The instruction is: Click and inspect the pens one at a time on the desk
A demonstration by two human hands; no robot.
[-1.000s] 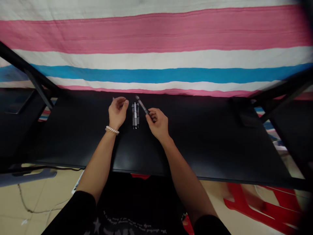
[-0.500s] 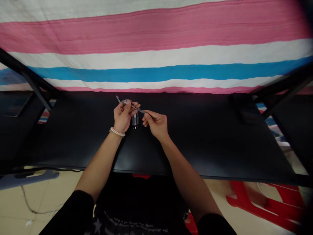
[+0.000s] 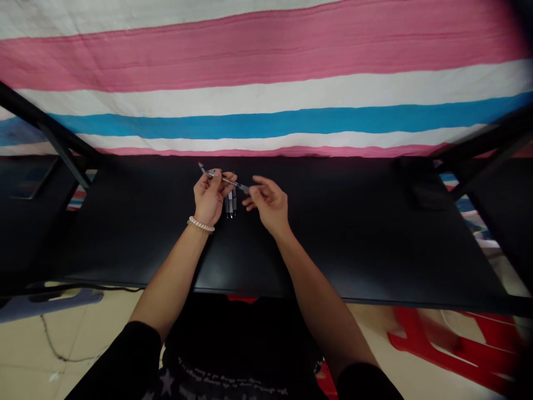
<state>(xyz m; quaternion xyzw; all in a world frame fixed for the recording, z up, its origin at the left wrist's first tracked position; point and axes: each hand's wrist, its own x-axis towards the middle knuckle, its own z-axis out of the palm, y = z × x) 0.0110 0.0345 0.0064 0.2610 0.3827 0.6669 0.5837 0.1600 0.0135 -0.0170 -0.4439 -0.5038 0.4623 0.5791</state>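
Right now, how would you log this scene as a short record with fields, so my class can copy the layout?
Left hand: pinching a pen
Right hand: at the pen's right-hand end; grip unclear
Held pen: slanted; too small to tell whether whole
Other pens: side by side on the black table, partly hidden by the left hand
Left wrist: pale bracelet
Backdrop: striped cloth

Slim grey pen held slantwise; bunched pens lying parallel on tabletop.
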